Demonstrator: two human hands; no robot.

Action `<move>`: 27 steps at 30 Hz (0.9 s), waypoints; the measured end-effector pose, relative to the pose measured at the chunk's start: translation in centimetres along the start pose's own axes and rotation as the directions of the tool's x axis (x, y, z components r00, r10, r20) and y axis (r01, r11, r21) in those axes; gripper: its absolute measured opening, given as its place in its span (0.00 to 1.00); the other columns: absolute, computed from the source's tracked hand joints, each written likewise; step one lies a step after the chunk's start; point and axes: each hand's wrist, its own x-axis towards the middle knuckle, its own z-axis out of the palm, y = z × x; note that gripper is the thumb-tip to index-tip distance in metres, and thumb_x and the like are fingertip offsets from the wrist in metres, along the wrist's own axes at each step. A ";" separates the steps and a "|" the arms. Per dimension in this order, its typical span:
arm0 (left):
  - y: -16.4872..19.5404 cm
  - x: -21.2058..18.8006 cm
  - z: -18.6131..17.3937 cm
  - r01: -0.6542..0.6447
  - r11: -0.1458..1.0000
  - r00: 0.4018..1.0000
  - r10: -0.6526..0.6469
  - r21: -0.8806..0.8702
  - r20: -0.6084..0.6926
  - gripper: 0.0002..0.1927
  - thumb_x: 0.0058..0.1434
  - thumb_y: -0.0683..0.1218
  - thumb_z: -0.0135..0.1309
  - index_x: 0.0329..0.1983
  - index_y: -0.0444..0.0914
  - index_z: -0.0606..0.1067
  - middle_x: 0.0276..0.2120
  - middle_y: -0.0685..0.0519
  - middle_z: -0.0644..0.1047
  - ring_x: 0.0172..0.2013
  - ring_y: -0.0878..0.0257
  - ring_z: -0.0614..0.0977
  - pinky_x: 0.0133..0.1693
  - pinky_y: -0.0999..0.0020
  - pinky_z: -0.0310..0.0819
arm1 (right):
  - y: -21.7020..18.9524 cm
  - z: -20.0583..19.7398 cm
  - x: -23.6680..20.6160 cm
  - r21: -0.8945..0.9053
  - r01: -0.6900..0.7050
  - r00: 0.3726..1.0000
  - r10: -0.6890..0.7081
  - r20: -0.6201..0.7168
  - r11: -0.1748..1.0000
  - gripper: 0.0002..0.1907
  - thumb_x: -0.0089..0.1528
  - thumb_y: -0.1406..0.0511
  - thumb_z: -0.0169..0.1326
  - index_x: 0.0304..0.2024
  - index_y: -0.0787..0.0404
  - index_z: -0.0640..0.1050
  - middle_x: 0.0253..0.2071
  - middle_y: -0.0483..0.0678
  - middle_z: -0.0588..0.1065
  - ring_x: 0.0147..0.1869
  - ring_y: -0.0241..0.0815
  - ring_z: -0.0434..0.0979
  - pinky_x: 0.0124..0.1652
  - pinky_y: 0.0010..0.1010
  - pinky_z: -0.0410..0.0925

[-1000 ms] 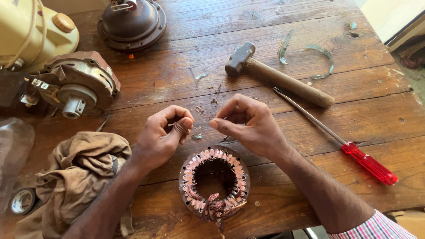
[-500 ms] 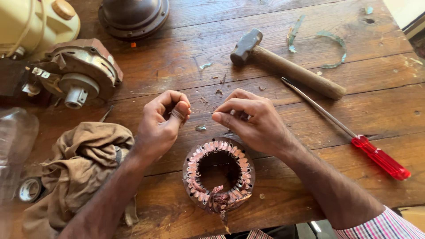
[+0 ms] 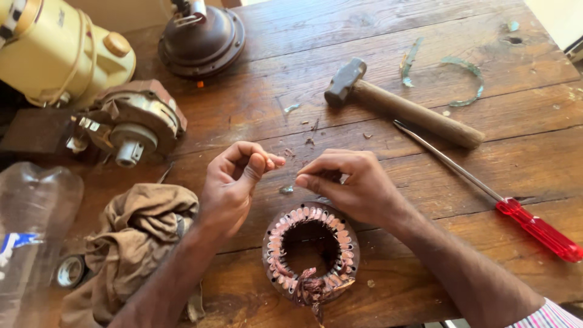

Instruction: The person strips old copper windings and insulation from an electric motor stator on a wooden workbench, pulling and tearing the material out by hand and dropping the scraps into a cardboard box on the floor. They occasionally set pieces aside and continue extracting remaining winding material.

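Both grips pinched shut at frame centre, left hand [image 3: 234,182] and right hand [image 3: 349,185] apart, contents indiscernible; copper-wound stator ring [image 3: 311,252] directly below, nearer right, flat on desk [image 3: 534,140].

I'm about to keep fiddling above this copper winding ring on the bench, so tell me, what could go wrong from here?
The left hand and right hand pinch something too small to make out, just above the stator ring; it could drop into the bore or among the scraps on the wooden table.

The ring lies close to the table's near edge, so a nudge from a wrist might push it off.

The frayed copper bundle at its front could snag or prick fingers.
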 end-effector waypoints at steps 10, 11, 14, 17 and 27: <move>-2.1 3.5 2.4 0.049 0.937 0.997 -0.026 -0.345 0.068 0.07 0.75 0.45 0.51 0.45 0.35 0.71 0.41 0.52 0.75 0.47 0.58 0.80 0.55 0.64 0.75 | 1.7 -1.0 -0.3 0.124 -0.064 0.994 0.073 -0.076 0.990 0.13 0.63 0.63 0.62 0.49 0.58 0.84 0.36 0.44 0.82 0.36 0.32 0.78 0.34 0.26 0.73; -2.4 4.0 2.8 0.016 0.941 0.998 0.005 -0.337 0.062 0.07 0.76 0.44 0.51 0.46 0.35 0.71 0.41 0.52 0.75 0.46 0.59 0.79 0.54 0.67 0.74 | 1.9 -1.1 -0.2 0.113 -0.053 0.995 0.062 -0.076 0.992 0.13 0.64 0.63 0.61 0.50 0.58 0.84 0.36 0.44 0.82 0.36 0.32 0.79 0.35 0.26 0.73; -3.1 4.8 3.8 0.031 0.941 0.999 -0.018 -0.337 0.042 0.06 0.74 0.44 0.51 0.45 0.35 0.71 0.40 0.52 0.73 0.43 0.61 0.77 0.50 0.69 0.73 | 2.3 -1.6 0.1 0.125 0.013 0.995 0.000 -0.104 0.992 0.13 0.66 0.61 0.61 0.50 0.59 0.83 0.41 0.44 0.82 0.41 0.29 0.81 0.39 0.24 0.76; -3.4 4.7 4.4 0.072 0.946 0.997 -0.065 -0.315 0.031 0.07 0.73 0.45 0.51 0.44 0.35 0.71 0.39 0.52 0.73 0.42 0.62 0.77 0.47 0.67 0.73 | 2.5 -2.0 0.2 0.141 -0.092 0.987 0.108 -0.115 0.986 0.14 0.61 0.60 0.63 0.46 0.60 0.83 0.35 0.45 0.82 0.35 0.32 0.78 0.33 0.26 0.73; -2.6 3.9 4.7 0.100 0.891 0.995 -0.095 -0.443 0.033 0.06 0.73 0.45 0.50 0.44 0.37 0.69 0.39 0.52 0.72 0.41 0.63 0.77 0.56 0.61 0.74 | 2.3 -1.7 0.4 0.086 0.081 0.985 -0.067 -0.159 0.993 0.10 0.65 0.62 0.61 0.38 0.63 0.81 0.42 0.47 0.80 0.42 0.37 0.83 0.38 0.28 0.77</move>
